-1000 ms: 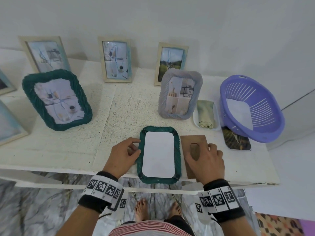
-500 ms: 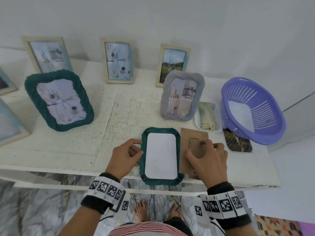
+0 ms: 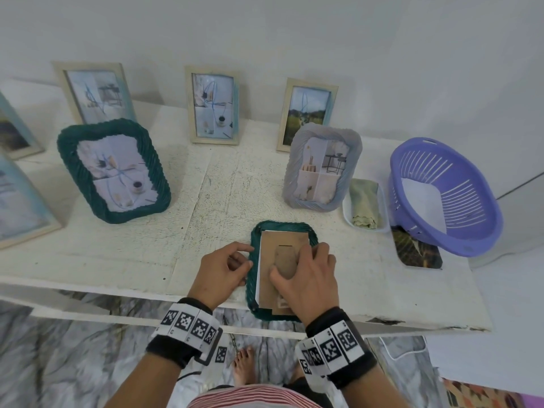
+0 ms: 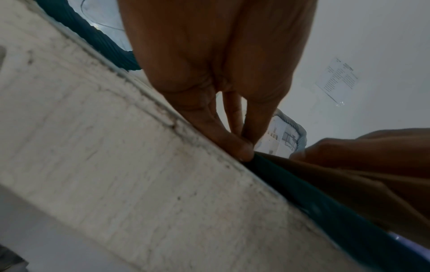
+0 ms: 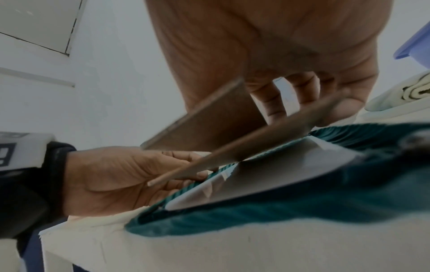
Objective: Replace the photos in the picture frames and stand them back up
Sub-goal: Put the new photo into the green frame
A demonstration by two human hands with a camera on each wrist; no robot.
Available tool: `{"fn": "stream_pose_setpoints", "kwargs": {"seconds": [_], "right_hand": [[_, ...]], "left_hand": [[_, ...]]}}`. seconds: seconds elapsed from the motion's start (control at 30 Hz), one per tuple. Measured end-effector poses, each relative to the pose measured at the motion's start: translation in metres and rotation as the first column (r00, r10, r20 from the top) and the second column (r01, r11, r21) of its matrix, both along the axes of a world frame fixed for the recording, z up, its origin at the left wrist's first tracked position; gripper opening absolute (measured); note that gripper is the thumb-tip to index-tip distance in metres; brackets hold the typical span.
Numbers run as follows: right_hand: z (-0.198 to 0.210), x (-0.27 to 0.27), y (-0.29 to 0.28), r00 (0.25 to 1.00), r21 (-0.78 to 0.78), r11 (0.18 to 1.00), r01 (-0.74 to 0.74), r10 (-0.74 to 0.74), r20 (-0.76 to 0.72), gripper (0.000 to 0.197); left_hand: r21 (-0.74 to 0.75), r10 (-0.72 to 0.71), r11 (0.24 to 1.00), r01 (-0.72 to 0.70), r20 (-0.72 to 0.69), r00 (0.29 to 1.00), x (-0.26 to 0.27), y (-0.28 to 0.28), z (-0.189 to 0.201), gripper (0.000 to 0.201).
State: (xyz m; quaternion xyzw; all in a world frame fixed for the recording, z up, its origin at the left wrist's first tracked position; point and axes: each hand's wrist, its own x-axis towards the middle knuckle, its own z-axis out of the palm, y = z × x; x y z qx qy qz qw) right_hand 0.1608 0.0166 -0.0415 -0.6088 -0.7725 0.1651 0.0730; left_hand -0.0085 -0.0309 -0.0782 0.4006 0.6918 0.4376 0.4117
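Note:
A small green woven frame (image 3: 283,227) lies face down at the table's front edge, with the white back of a photo (image 3: 259,278) in its opening. My right hand (image 3: 297,260) grips the brown backing board (image 3: 282,241) and holds it tilted just over that photo; its stand flap (image 5: 204,125) sticks up. My left hand (image 3: 245,257) holds the frame's left rim with thumb and curled fingertips (image 4: 242,147). In the right wrist view the board (image 5: 232,147) hovers above the photo (image 5: 267,174) and the green frame (image 5: 279,211).
A big green frame (image 3: 114,172) and a grey frame (image 3: 323,166) stand mid-table, with three wooden frames (image 3: 213,104) along the wall. At the right are a purple basket (image 3: 441,195), a white tray with a cloth (image 3: 365,204) and a dark photo (image 3: 418,248).
My right hand picked the backing board up from the table right of the frame and carried it left over the white photo. My left hand stayed at the frame's left rim.

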Motion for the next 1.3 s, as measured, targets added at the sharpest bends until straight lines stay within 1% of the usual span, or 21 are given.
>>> {"fn": "stream_pose_setpoints", "kwargs": {"seconds": [0.1,0.23,0.3,0.4,0.7,0.77,0.87,0.93,1.1,1.2,1.27,1.3], "right_hand": [[-0.001,-0.001,0.0,1.0,-0.023,1.0,0.002,-0.002,0.011,0.077],[-0.003,-0.002,0.0,1.0,-0.03,1.0,-0.004,0.004,0.006,0.083],[-0.005,-0.002,0.0,1.0,-0.04,0.999,-0.01,0.01,-0.004,0.082],[-0.008,-0.002,0.001,1.0,-0.046,0.999,-0.008,0.007,-0.006,0.083],[-0.01,0.003,0.003,0.999,-0.057,0.998,-0.03,0.032,0.034,0.082],[-0.01,0.005,0.005,0.999,-0.064,0.997,-0.043,0.045,0.026,0.078],[-0.011,0.01,0.006,0.998,-0.067,0.995,-0.069,0.068,-0.015,0.063],[-0.013,0.013,0.007,0.997,-0.062,0.995,-0.075,0.073,-0.036,0.057],[-0.014,0.013,0.008,0.996,-0.044,0.995,-0.088,0.086,-0.035,0.054],[-0.013,0.012,0.012,0.995,-0.044,0.995,-0.093,0.092,-0.042,0.053],[-0.013,0.013,0.014,0.994,-0.05,0.994,-0.102,0.1,-0.051,0.049],[-0.013,0.014,0.015,0.992,-0.054,0.992,-0.111,0.108,-0.066,0.046]], "left_hand": [[0.005,-0.004,1.0,0.004,-0.013,1.0,0.0,0.0,0.0,0.026],[0.035,-0.025,0.999,0.027,-0.055,0.998,0.001,-0.001,-0.002,0.032],[0.067,-0.048,0.996,0.058,-0.136,0.99,0.002,-0.002,-0.004,0.036],[0.062,-0.08,0.993,0.101,-0.277,0.958,0.002,-0.002,-0.007,0.032],[0.032,-0.093,0.993,0.11,-0.34,0.936,0.005,-0.001,-0.006,0.027],[0.029,-0.094,0.993,0.111,-0.353,0.931,0.005,-0.001,-0.006,0.026],[0.017,-0.109,0.992,0.125,-0.383,0.917,0.006,-0.001,-0.003,0.023],[0.004,-0.126,0.99,0.138,-0.388,0.913,0.006,-0.001,-0.002,0.023],[0.011,-0.115,0.992,0.127,-0.355,0.928,0.004,0.003,0.0,0.026],[0.004,-0.096,0.994,0.105,-0.371,0.924,0.005,0.007,0.0,0.027],[-0.014,-0.102,0.994,0.107,-0.44,0.892,0.008,0.007,0.001,0.028],[-0.012,-0.119,0.991,0.131,-0.502,0.856,0.011,0.006,0.002,0.031]]}}
